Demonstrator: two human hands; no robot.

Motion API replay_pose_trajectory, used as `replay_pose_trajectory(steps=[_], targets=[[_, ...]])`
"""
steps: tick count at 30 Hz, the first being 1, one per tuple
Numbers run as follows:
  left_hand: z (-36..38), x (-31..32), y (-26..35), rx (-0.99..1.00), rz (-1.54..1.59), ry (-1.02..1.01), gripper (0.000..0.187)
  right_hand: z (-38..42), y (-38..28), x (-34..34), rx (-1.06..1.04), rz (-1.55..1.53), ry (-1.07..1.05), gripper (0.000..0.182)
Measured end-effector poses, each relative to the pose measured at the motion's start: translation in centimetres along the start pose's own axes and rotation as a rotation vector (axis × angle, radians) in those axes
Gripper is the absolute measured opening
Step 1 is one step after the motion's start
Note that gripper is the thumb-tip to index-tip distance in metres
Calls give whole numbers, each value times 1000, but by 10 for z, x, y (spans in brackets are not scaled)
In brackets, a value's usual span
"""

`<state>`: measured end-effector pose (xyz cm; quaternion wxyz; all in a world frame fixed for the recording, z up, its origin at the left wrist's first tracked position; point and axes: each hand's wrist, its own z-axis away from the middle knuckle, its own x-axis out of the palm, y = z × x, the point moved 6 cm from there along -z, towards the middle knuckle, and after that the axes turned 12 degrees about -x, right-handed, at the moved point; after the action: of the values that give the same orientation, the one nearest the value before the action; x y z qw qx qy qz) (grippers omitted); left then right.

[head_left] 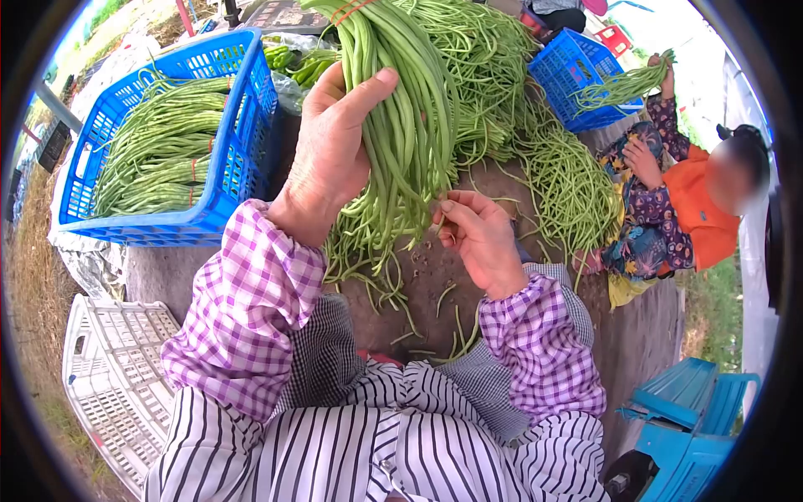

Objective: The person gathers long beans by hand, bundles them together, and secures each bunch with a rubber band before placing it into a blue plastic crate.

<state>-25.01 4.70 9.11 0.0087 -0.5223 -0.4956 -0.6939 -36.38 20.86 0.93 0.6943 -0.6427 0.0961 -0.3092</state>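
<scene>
A thick bunch of long green beans [401, 109] hangs upright in front of me, with a red band [350, 10] around its upper part. My left hand [335, 138] is wrapped round the bunch from the left, thumb across its front. At the lower right of the bunch, my right hand [478, 234] has thumb and forefinger pinched together on a bean tip [437, 213]. Behind and below the bunch, loose long beans [360, 243] lie on the dark ground. A large heap of long beans [477, 75] rises just beyond.
On the left stands a blue crate [242, 159] of banded bean bunches [159, 151]. A white crate [125, 368] is at lower left, a teal plastic stool [686, 427] at lower right. At right, a co-worker [703, 201] holds beans [627, 84] near another blue crate [577, 63].
</scene>
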Motion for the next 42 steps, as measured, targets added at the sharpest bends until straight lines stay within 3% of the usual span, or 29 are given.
replay_pose_trajectory(steps=[3,6,9,12,15,19,20,23,24,30,33,34,36,38,41,42], targets=[[3,0,0,-16,-14,-7,21,-5,-7,-9,-92,343,21,12],[2,-1,0,-29,-21,6,21,-9,-14,-19,-469,634,-21,10],[2,-3,-1,-43,-17,30,22,-3,-23,-18,-656,775,-5,10],[-2,-6,-2,-20,-39,28,23,-15,9,-44,-310,-176,97,12],[-3,-10,1,10,-67,28,25,-9,45,-78,25,-464,397,11],[-4,-12,7,34,-57,24,25,-13,44,-113,16,88,369,14],[-5,-13,5,31,-62,20,25,-16,39,-116,6,188,362,22],[-5,-12,-1,26,-71,4,25,-26,0,-105,-228,420,353,28],[-4,-8,-3,30,-68,-15,25,-30,-16,-95,-263,473,300,38],[6,14,-17,49,-175,-52,31,-28,-111,9,-724,569,50,58],[13,27,-24,246,-561,16,36,-25,-124,47,-950,579,-3,60],[17,29,-26,322,-856,67,42,-27,-124,57,-981,620,-37,60],[24,37,-38,377,-1009,-20,54,-39,-114,60,-915,478,-20,55],[26,47,-33,416,-1069,-158,61,-48,-109,44,-736,53,1,47],[30,47,-9,456,-1143,-125,44,-57,-113,5,-525,-333,-44,32],[24,32,-10,349,-967,-15,33,-57,-121,-8,-527,-369,-63,35]])
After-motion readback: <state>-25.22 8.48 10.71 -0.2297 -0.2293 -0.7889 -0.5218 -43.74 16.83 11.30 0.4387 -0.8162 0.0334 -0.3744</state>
